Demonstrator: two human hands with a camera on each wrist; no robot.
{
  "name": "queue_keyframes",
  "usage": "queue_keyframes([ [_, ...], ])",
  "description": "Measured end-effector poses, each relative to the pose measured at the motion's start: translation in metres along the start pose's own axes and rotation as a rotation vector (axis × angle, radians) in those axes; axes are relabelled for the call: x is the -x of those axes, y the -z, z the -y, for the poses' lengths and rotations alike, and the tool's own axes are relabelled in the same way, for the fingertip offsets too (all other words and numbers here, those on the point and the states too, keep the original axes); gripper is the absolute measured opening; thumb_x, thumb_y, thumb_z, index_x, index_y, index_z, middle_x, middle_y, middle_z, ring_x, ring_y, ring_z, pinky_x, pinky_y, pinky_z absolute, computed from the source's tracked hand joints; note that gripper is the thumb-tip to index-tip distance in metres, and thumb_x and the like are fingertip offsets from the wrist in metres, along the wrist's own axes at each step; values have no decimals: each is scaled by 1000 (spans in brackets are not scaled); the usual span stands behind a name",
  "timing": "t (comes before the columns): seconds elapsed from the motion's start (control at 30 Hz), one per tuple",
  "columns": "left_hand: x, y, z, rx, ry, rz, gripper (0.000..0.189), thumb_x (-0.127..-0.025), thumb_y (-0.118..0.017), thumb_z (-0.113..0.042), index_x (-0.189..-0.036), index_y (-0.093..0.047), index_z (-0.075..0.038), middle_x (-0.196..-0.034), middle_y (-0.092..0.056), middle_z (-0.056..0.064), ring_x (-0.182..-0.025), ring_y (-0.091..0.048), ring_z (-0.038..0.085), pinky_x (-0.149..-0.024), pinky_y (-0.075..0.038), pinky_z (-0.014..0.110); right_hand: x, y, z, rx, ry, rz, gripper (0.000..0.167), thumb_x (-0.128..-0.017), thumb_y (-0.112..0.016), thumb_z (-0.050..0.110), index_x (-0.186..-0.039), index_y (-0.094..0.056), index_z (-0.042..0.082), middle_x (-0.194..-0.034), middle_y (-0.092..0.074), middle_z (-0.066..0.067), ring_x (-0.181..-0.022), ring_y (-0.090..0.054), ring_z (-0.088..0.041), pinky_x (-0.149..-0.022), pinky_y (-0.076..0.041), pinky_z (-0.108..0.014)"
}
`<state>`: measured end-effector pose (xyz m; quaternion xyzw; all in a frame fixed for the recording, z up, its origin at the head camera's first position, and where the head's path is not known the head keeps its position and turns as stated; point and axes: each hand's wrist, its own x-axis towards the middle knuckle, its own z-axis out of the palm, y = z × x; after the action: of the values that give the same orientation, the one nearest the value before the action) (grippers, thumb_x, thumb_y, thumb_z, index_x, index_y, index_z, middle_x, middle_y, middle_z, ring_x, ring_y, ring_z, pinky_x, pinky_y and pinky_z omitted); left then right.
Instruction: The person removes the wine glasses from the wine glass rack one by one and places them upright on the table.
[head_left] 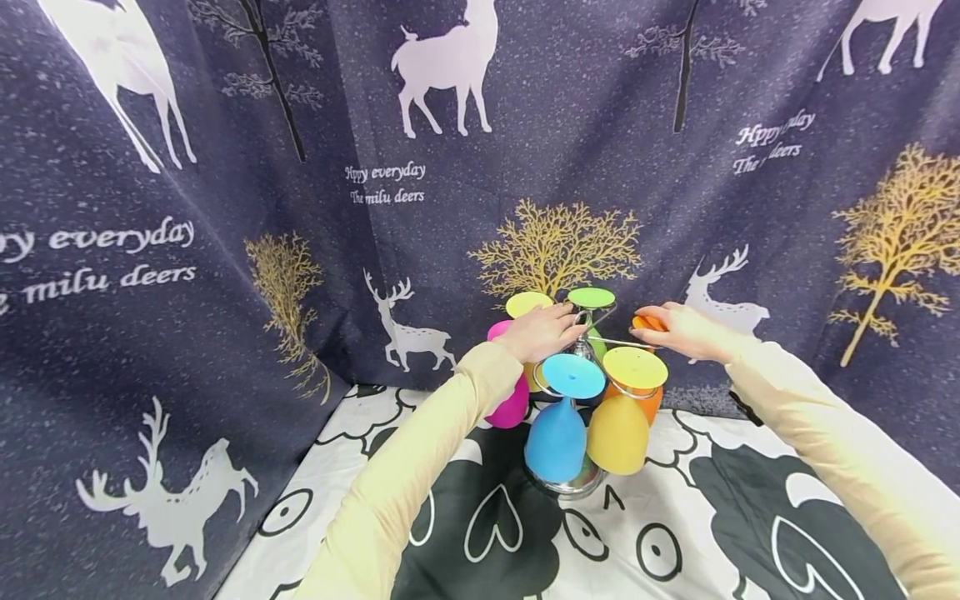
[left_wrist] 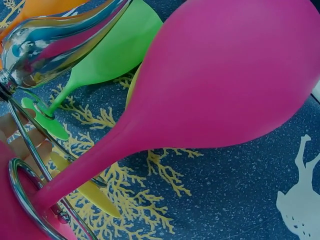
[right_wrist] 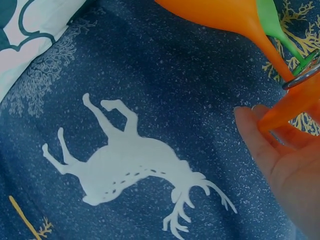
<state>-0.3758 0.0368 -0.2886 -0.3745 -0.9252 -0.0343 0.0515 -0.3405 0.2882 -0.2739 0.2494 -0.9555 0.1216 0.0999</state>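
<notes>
1. Dark blue fabric printed with deer, trees and lettering hangs behind everything; below it stands a worktop spread with black-and-white cartoon cloth.

2. From the left, a cream sleeve leads to the left hand, which lies over the top of the chrome rack. Its wrist view shows some fingers beyond the wires; whether they grip the metal I cannot tell.

3. Leftmost on the rack, the magenta goblet hangs bowl down. Its foot is covered by the hand in the head view, but the left wrist view shows the stem running through a wire loop.

4. Next comes the rear yellow goblet, mostly hidden from the head except its foot.

5. Nearer the person, the blue goblet hangs upside down, with the green goblet behind; the left wrist view reveals the green bowl and the polished central column.

6. Just right of blue, the front yellow goblet hangs likewise.

7. Rightmost, the right hand pinches the foot of the orange goblet. Only the right wrist view shows its stem meeting a chrome ring; how it sits there is unclear.
</notes>
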Motion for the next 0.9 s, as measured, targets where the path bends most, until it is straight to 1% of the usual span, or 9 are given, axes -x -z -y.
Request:
queue_keyframes([
  [0.1,-1,-1,0,-7,-9,-2,52,-99,-21,-42,-138,-38,-12,-144,-27,6,-131,-18,16,-104,-11,37,1,3,1,6,8,9,43,-90,-56,27,-115,-53,-8,-89,-52,-20,-76,-51,-29,-67,-43,-46],
  [0.23,0,0,-1,-19,-1,2,52,-99,-21,-42,-138,-39,-12,-144,-27,5,-131,-18,16,-104,-10,36,2,9,2,3,26,20,42,-90,-56,25,-115,-52,-9,-90,-53,-19,-79,-50,-30,-68,-42,-47],
  [0.33,0,0,-1,-24,0,1,52,-99,-21,-41,-137,-40,-12,-143,-28,5,-131,-20,16,-104,-11,36,2,14,4,13,15,20,42,-90,-56,25,-116,-52,-9,-90,-52,-19,-76,-50,-29,-65,-42,-44],
  [0.43,0,1,-1,-22,-8,-7,51,-99,-23,-41,-137,-41,-11,-143,-29,6,-130,-22,17,-104,-12,36,3,19,6,30,-6,20,44,-90,-56,26,-116,-52,-8,-90,-52,-21,-71,-49,-26,-59,-41,-40],
  [0.57,0,1,-1,-14,-4,-12,51,-99,-23,-42,-136,-43,-12,-142,-32,5,-129,-23,15,-104,-12,37,4,23,7,34,-21,35,46,-90,-56,29,-118,-52,-7,-92,-51,-21,-68,-48,-25,-56,-40,-37],
  [0.7,0,0,-1,-14,7,-14,51,-99,-22,-43,-136,-42,-14,-141,-33,4,-129,-24,14,-104,-13,38,4,25,8,36,-29,45,47,-89,-56,30,-118,-52,-6,-93,-51,-22,-67,-48,-24,-55,-41,-37],
  [0.9,0,0,-1,-24,13,-27,52,-98,-22,-44,-136,-42,-15,-138,-36,4,-127,-27,14,-104,-14,38,5,28,12,42,-16,42,46,-89,-57,30,-118,-52,-5,-93,-51,-21,-65,-49,-23,-55,-41,-37],
])
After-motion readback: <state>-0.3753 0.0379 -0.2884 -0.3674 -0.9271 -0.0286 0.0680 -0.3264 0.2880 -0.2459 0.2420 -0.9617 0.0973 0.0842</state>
